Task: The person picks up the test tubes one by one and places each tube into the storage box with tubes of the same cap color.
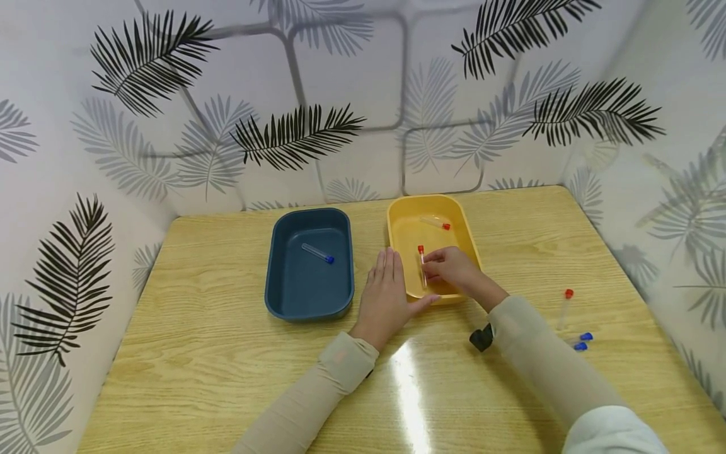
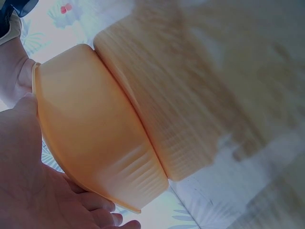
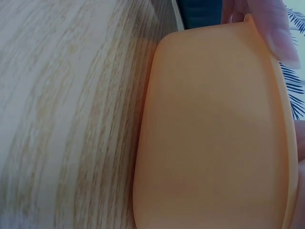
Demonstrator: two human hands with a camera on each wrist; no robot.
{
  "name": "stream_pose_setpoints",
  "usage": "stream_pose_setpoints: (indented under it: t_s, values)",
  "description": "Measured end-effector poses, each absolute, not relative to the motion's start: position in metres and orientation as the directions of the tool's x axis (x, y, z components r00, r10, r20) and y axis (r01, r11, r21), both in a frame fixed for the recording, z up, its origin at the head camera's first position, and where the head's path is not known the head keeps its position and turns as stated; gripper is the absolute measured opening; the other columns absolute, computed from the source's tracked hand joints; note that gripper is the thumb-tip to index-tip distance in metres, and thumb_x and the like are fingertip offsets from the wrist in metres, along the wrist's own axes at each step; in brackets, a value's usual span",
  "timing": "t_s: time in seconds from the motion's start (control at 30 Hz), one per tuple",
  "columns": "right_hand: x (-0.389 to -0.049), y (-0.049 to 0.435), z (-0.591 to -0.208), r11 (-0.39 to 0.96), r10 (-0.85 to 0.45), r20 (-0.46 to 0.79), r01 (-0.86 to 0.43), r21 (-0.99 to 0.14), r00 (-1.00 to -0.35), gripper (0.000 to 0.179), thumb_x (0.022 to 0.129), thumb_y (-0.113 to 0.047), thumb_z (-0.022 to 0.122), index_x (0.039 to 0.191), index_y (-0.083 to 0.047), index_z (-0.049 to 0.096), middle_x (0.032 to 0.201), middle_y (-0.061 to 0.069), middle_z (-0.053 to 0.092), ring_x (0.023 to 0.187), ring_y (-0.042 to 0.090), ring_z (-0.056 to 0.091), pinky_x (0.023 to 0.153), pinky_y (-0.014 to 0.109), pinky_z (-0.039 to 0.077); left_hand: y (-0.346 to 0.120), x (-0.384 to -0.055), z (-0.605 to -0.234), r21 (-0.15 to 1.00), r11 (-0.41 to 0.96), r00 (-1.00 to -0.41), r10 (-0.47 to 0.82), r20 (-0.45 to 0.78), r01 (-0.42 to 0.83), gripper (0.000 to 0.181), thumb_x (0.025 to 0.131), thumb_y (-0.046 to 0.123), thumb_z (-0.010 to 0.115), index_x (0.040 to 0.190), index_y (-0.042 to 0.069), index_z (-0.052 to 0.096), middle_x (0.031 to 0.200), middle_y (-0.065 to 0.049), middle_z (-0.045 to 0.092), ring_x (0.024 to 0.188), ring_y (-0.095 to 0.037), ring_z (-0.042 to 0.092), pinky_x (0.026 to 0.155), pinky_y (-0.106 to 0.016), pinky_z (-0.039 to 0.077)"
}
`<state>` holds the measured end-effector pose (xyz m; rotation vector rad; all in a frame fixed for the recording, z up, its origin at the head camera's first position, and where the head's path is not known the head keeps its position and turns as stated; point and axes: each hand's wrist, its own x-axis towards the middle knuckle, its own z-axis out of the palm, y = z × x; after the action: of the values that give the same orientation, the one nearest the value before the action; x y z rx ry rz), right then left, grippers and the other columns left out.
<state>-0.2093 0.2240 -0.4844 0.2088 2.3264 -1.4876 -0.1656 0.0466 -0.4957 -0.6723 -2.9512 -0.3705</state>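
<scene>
My right hand point(image 1: 452, 268) reaches over the near edge of the yellow bin point(image 1: 404, 221). Its thumb and fingers pinch a clear test tube with a red cap point(image 1: 421, 250), held lengthwise with the cap toward the wall. Another red-capped test tube point(image 1: 435, 222) lies farther back in the same bin. My left hand point(image 1: 386, 299) rests along the bin's near left corner, fingers straight and thumb spread over the front rim. In the left wrist view the left hand point(image 2: 43, 176) lies along the rim of the bin point(image 2: 90, 114). The right wrist view shows mostly the bin's outer wall point(image 3: 214, 124).
Left of the yellow bin stands a dark blue bin point(image 1: 303, 296) holding a blue-capped test tube point(image 1: 317, 253). At the right of the wooden table point(image 1: 198, 353) lie a red-capped tube point(image 1: 566, 306) and two blue-capped tubes point(image 1: 581, 345). A leaf-patterned curtain point(image 1: 351, 82) surrounds the table.
</scene>
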Motion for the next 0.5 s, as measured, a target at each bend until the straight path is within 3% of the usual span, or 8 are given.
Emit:
stream_pose_setpoints:
  t_s: [0.5]
  values:
    - [-0.2094,0.2219,-0.4826,0.471,-0.068,-0.397,0.321,-0.821,-0.916,0.032,0.093,-0.012,0.056,0.118,0.008,0.057,0.100,0.019,0.065,0.079,0.022,0.064,0.075,0.031,0.054,0.0466,-0.1656,-0.4944,0.194,0.875,-0.896,0.422,0.140,0.443,0.114,0.074,0.085,0.024,0.146,-0.003,0.018,0.152,-0.017,0.017,0.140,-0.028,0.010,0.109,-0.042,0.023]
